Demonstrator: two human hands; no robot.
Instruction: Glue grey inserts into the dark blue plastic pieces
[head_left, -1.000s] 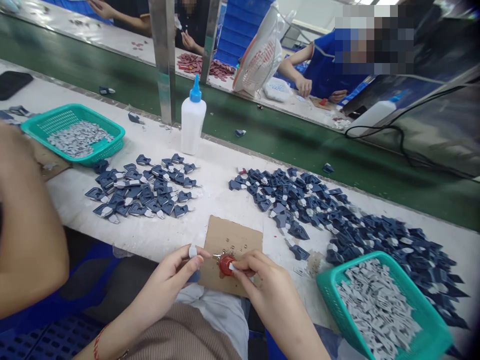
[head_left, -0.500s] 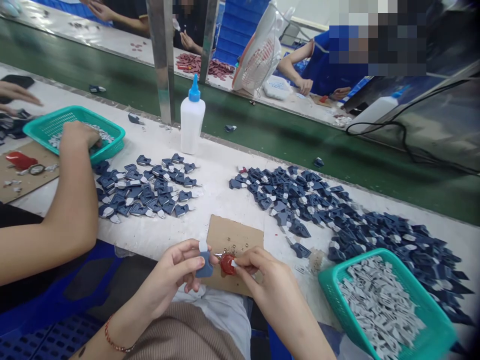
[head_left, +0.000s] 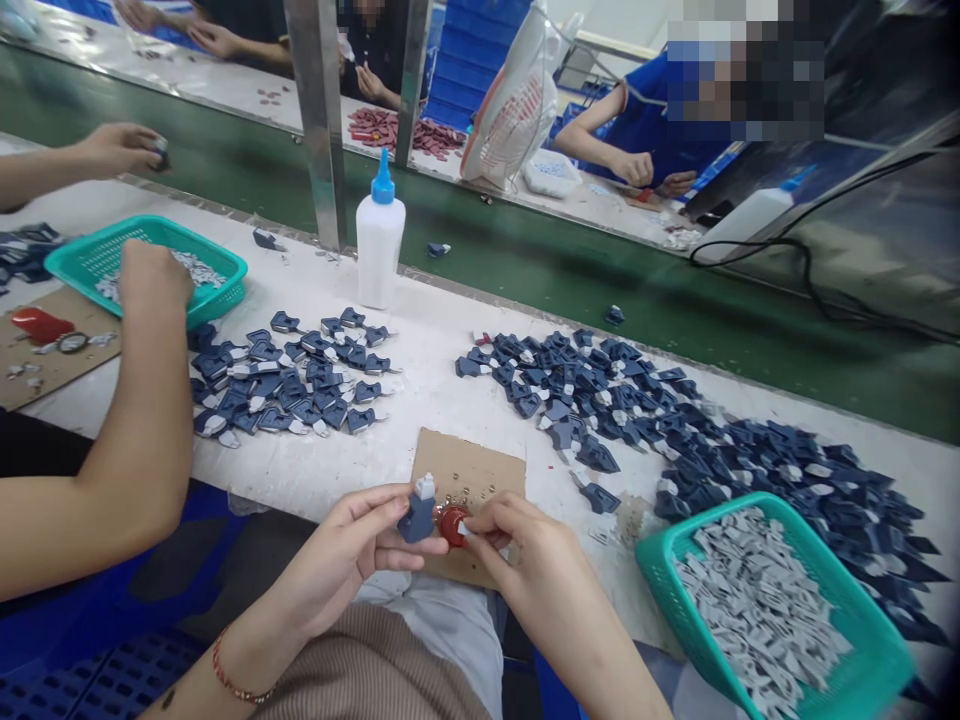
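Between the thumb and fingers of my left hand [head_left: 367,535] is a dark blue plastic part [head_left: 417,518] with a light grey tip pointing up. My right hand [head_left: 517,540] pinches a small light grey piece [head_left: 463,527], just to the right of that part. Behind the pinched piece, a round red object [head_left: 451,524] rests on a cardboard sheet [head_left: 480,460], partly hidden by my fingers. Tiny metal bits [head_left: 466,491] are scattered on the cardboard.
A green basket [head_left: 660,590] of grey pieces stands at right, beside a heap of blue parts [head_left: 622,400]. More blue parts [head_left: 285,380] lie left. A white bottle [head_left: 380,245] stands near the green belt [head_left: 510,260]. A co-worker's arm [head_left: 142,400] reaches over another basket [head_left: 82,255].
My left hand has turned the blue part, so a different side of its grey tip shows. My right hand stays nearly in place. Blue parts on the belt have shifted left.
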